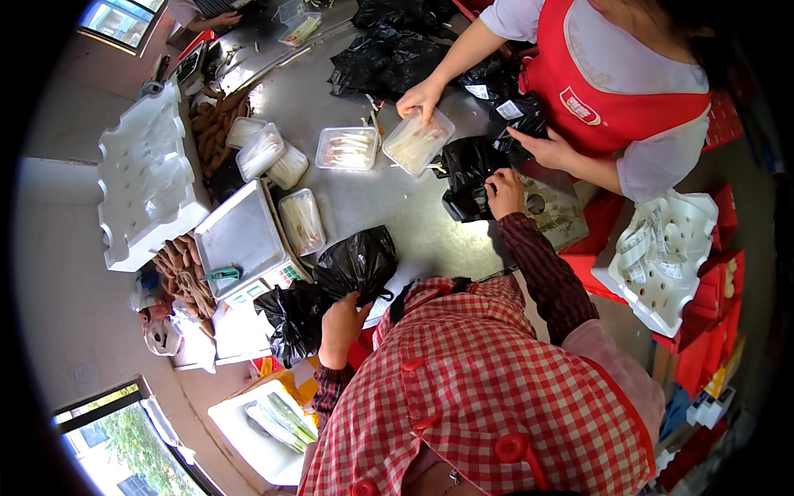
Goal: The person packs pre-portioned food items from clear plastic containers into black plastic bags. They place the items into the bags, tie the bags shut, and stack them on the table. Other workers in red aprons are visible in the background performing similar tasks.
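Note:
My left hand (340, 331) is closed on the gathered top of a black plastic bag (356, 263), which looks filled. A second black bag (296, 322) lies against it, by the kitchen scale (244, 236). Farther right, the curled fingers of my right hand (505, 193) grip the edge of another black plastic bag (468, 183). Just beyond that bag, a co-worker's hand (423, 98) holds a clear plastic box (418, 143) of pale strips. The co-worker's other hand (542, 151) is beside more black plastic.
A lidded box of white strips (347, 149) sits mid-table, and several similar boxes (261, 152) stand near the scale. At left are a white foam crate (145, 178) and brown roots (217, 124). Black bags (389, 62) pile up at the back. Another foam crate (662, 256) stands at right.

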Demonstrator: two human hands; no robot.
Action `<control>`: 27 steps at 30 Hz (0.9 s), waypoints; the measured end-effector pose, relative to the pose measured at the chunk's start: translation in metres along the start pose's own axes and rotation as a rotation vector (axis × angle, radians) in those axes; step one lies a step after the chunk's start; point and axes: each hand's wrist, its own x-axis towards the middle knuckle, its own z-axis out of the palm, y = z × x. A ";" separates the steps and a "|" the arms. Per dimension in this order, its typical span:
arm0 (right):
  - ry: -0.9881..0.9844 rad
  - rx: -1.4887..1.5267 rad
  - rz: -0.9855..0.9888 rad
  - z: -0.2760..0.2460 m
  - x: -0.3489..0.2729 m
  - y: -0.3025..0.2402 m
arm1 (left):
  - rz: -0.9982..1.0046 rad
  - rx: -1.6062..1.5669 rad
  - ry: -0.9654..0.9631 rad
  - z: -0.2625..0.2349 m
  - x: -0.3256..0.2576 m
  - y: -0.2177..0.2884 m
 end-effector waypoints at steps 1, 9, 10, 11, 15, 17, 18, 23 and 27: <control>-0.003 0.182 0.117 -0.003 -0.001 -0.001 | 0.033 -0.056 0.123 0.000 -0.002 0.002; -0.217 0.742 0.365 -0.065 -0.001 -0.036 | 0.328 -0.350 0.453 -0.050 0.020 0.092; -0.262 0.730 0.320 -0.073 -0.001 -0.051 | 0.396 -0.390 0.447 -0.050 0.025 0.106; -0.307 0.719 0.275 -0.081 0.000 -0.066 | 0.434 -0.388 0.424 -0.045 0.033 0.114; -0.642 0.980 0.157 -0.103 0.007 -0.100 | 0.751 -0.065 0.436 -0.052 0.067 0.155; -0.619 1.057 0.139 -0.115 0.006 -0.111 | 0.710 -0.096 0.351 -0.039 0.079 0.144; -0.506 1.006 0.105 -0.118 0.008 -0.115 | 0.604 -0.202 0.333 -0.031 0.086 0.135; -0.249 1.255 0.455 -0.120 -0.005 -0.102 | 0.398 -0.671 0.430 -0.009 0.110 0.097; -0.683 1.424 0.391 -0.111 -0.037 -0.133 | 0.355 -0.403 0.490 -0.021 0.088 0.128</control>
